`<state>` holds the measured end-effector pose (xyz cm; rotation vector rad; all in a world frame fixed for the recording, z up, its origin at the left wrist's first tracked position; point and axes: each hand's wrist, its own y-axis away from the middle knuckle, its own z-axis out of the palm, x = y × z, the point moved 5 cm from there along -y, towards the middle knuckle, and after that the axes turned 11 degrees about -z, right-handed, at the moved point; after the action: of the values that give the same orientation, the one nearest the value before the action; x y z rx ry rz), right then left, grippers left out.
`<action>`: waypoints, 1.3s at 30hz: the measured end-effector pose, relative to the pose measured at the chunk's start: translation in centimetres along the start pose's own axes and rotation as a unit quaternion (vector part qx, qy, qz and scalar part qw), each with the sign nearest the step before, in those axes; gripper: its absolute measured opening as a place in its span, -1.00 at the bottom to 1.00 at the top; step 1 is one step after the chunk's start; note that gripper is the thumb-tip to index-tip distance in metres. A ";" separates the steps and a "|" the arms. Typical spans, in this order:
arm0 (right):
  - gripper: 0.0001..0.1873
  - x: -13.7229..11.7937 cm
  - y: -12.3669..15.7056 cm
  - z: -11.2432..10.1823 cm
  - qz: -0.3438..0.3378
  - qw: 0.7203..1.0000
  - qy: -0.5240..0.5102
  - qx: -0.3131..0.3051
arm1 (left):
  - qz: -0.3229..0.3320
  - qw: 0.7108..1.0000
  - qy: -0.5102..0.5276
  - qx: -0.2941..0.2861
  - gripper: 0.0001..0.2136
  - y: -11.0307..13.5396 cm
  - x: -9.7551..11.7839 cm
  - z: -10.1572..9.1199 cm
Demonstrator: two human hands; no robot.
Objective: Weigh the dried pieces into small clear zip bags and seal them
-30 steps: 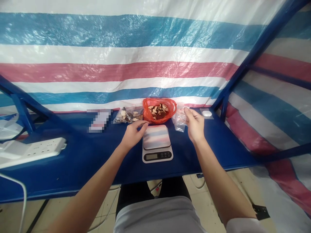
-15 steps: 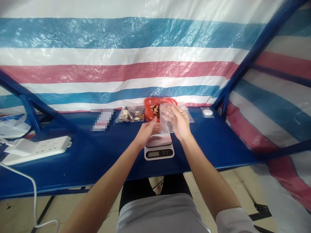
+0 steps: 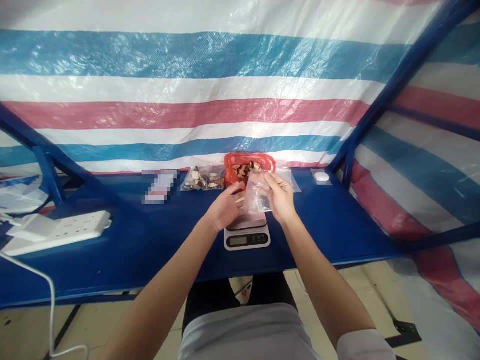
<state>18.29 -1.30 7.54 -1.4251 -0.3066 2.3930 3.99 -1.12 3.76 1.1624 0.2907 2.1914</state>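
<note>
My right hand (image 3: pixel 280 196) pinches a clear plastic bag (image 3: pixel 258 192) by its upper right edge, above the scale. The bag looks flat, with nothing seen inside. Just left of it, my left hand (image 3: pixel 227 206) has its fingers apart, near the bag's lower left side; whether it touches the plastic I cannot tell. Below both hands stands a white kitchen scale (image 3: pixel 247 241), its plate partly covered by the bag and hand. Right behind the bag, a red plastic bag (image 3: pixel 233 172) lies open, full of brown and cream slices that look like dried mushroom.
Left of the red bag lie filled clear bags (image 3: pixel 202 179) of similar pieces. More flat clear bags (image 3: pixel 290 179) lie to the right, then a white oval object (image 3: pixel 321 177). A white power strip (image 3: pixel 63 231) is at the left of the blue table (image 3: pixel 150 250).
The clear bag has come slightly lower and nearer in my right hand. My left hand has moved down a little, with its fingers more spread.
</note>
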 end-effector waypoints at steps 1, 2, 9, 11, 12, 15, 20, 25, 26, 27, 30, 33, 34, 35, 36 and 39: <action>-0.69 0.1 0.0 0.0 0.000 1.000 -0.004 0.002 | -0.009 1.000 -0.008 -0.006 -0.74 0.0 -0.2 0.0; -0.70 0.1 0.0 0.0 0.000 1.000 -0.007 0.005 | -0.017 1.000 -0.014 -0.011 -0.75 -0.1 -0.4 0.1; -0.69 0.6 -0.1 0.8 0.015 1.000 -0.027 -0.003 | -0.063 0.997 -0.031 -0.039 -0.70 -0.7 -1.1 0.8; -0.70 0.6 -0.2 0.9 0.018 0.999 -0.031 -0.014 | -0.072 0.996 -0.028 -0.051 -0.71 -0.8 -1.1 0.8; -0.70 0.5 -0.2 0.9 0.019 0.999 -0.030 -0.017 | -0.072 0.996 -0.028 -0.051 -0.72 -0.9 -1.0 0.7; -0.70 0.5 -0.3 0.5 0.019 1.000 -0.019 -0.017 | -0.058 0.997 -0.031 -0.035 -0.81 -1.0 -0.6 0.1; -0.66 0.8 -0.4 -0.8 0.022 1.000 -0.002 0.004 | 0.011 0.999 -0.041 -0.015 -0.86 -1.0 0.6 -1.1; -0.66 1.8 -0.3 -2.4 0.040 0.999 0.002 0.036 | 0.084 0.995 -0.030 0.049 -0.83 -0.7 2.4 -2.5; -0.66 2.1 -0.3 -2.9 0.043 0.998 0.007 0.040 | 0.101 0.992 -0.028 0.064 -0.84 -0.6 2.9 -2.7; -0.65 2.3 -0.2 -3.3 0.048 0.998 0.013 0.041 | 0.121 0.989 -0.031 0.075 -0.85 -0.4 3.3 -2.9; -0.63 2.8 -0.3 -4.5 0.059 0.997 0.033 0.038 | 0.188 0.975 -0.076 0.093 -0.86 -0.1 4.8 -3.2; -0.60 2.7 -0.8 -5.3 0.059 0.996 0.055 0.033 | 0.249 0.950 -0.154 0.108 -0.78 0.3 6.5 -3.3; -0.59 2.5 -1.0 -5.4 0.057 0.996 0.063 0.033 | 0.267 0.939 -0.187 0.111 -0.75 0.5 7.1 -3.3; -0.58 2.2 -1.3 -5.4 0.054 0.995 0.072 0.033 | 0.282 0.927 -0.221 0.115 -0.72 0.8 7.7 -3.2; -0.56 1.8 -1.6 -5.2 0.051 0.995 0.080 0.030 | 0.294 0.913 -0.258 0.113 -0.70 1.2 8.3 -2.9; -0.57 0.9 -2.7 -3.6 0.040 0.994 0.098 -0.003 | 0.292 0.877 -0.362 0.116 -0.69 2.6 10.1 -2.0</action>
<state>21.47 1.55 6.03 -1.6874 -0.2111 2.2904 -2.91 3.35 10.51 2.3463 -0.1557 2.0124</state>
